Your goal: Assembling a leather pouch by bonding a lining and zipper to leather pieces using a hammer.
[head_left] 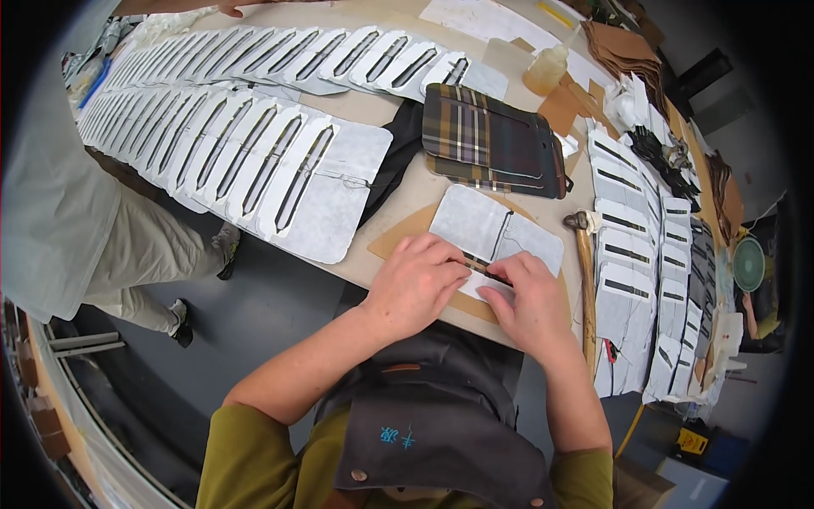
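A pale grey-backed fabric panel (468, 214) lies at the table's near edge, with a dark seam and loose thread across it. My left hand (411, 287) bends over its near part, fingers closed on a narrow plaid strip (476, 265) there. My right hand (534, 304) pinches the same strip from the other side, thumb and forefinger close together. Fingertips hide part of the strip and the panel's near end. Beneath the panel is a tan board (398, 236). Just beyond lie stacked plaid fabric pieces (475, 140).
Overlapping rows of slotted white panels (191, 140) fill the table's left. More panels (623, 254) hang over the right edge, beside a wooden-handled hammer (585, 288). A bottle of yellowish liquid (545, 69) stands farther back. Another person (144, 246) stands at left.
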A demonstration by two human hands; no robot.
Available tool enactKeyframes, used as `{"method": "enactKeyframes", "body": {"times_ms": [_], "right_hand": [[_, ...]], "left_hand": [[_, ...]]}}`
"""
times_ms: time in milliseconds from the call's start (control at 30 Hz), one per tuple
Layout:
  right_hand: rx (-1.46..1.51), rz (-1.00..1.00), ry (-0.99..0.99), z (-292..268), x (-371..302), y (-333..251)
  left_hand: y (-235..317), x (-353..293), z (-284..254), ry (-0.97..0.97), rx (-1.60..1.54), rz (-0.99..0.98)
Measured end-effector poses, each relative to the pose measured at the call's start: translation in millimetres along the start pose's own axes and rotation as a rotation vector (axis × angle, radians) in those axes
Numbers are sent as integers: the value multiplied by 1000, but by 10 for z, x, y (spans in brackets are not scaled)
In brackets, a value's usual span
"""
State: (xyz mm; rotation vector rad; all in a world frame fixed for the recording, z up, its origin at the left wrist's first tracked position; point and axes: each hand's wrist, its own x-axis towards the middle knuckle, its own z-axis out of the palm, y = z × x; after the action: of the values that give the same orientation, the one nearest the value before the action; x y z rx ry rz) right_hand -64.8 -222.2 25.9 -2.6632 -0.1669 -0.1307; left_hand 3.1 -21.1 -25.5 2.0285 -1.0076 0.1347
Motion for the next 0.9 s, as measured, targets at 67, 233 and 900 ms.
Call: {"method": "enactKeyframes", "body": {"times_ms": [67, 233, 900], "right_hand": [[44, 36, -31, -16, 26, -20], [162, 84, -135, -23, 106, -40], [365, 13, -25, 332, 234, -138]], "left_hand": [[-2, -4, -8, 6, -10, -3], [15, -1, -31, -22, -3, -25], [-200, 78, -329, -142, -137, -81]]}}
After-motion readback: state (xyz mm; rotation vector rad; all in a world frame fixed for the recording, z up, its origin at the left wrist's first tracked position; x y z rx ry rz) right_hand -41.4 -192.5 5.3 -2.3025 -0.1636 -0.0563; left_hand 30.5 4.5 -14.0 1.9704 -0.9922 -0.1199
